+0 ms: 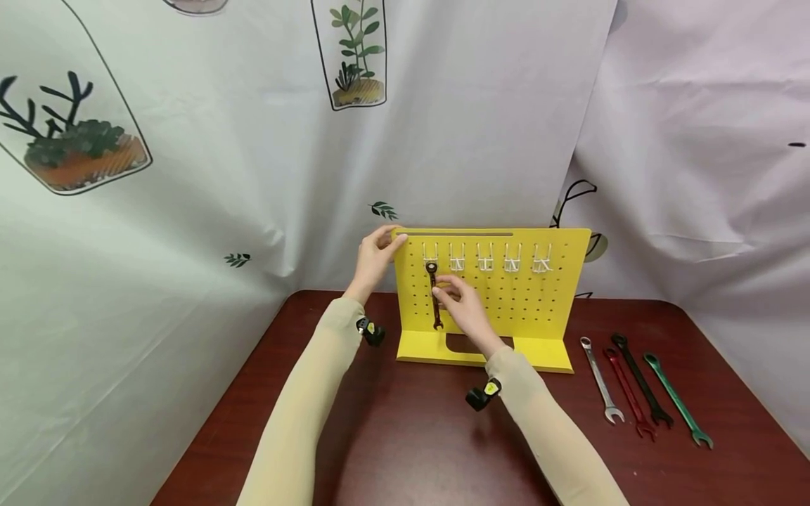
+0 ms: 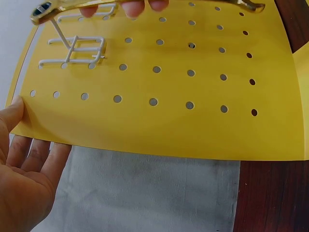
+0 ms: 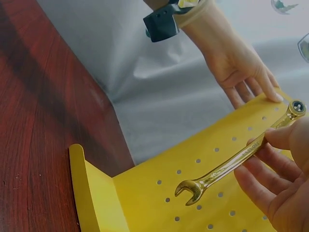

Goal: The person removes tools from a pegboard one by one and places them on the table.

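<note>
A yellow pegboard stand [image 1: 538, 302] is upright on the table, with several white wire hooks [image 1: 485, 261] along its upper part. My left hand [image 1: 373, 258] pinches the board's upper left corner, thumb in front and fingers behind [image 2: 37, 157]. In my right hand [image 1: 463, 307] is a shiny, gold-looking combination wrench [image 3: 241, 155], pinched by its shaft. Its ring end is up and its open end hangs down in the head view. The ring overlaps the leftmost hook [image 2: 79, 48] there, and in the left wrist view it lies right at that hook's prong.
To the right of the stand, a silver wrench [image 1: 598, 376], a red wrench [image 1: 626, 390], a black wrench [image 1: 640, 376] and a green wrench [image 1: 677, 397] lie on the dark red table [image 1: 405, 429]. A pale printed curtain [image 1: 253, 140] hangs behind.
</note>
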`<action>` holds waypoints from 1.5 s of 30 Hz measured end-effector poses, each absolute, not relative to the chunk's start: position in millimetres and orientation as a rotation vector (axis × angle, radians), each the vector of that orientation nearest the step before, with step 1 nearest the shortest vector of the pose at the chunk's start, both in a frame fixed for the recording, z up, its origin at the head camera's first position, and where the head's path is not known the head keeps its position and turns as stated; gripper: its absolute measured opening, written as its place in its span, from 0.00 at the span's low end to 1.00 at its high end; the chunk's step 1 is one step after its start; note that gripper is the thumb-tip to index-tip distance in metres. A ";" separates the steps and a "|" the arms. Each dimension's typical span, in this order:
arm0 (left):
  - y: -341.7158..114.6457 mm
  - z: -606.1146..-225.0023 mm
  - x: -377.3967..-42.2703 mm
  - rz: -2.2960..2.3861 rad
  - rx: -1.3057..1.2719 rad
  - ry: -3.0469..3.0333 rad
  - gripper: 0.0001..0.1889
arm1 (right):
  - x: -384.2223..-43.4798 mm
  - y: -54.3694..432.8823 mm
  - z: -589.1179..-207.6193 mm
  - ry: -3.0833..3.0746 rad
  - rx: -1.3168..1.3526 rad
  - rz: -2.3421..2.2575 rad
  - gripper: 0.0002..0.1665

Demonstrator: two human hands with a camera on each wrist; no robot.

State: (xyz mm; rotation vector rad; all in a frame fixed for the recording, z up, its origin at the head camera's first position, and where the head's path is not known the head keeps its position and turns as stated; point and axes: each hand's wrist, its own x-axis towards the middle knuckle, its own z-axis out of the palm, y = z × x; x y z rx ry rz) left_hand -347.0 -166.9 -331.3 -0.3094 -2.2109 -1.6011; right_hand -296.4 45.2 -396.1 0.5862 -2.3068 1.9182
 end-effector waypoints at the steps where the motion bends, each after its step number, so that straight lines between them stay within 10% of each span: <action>1: -166.9 -331.1 -346.9 -1.601 -0.307 -2.212 0.23 | -295.0 45.7 -395.5 -2.307 0.592 1.909 0.19; 45: -166.6 -330.7 -346.4 -1.620 -0.350 -2.198 0.20 | -247.4 177.3 -353.7 -2.306 0.524 1.466 0.24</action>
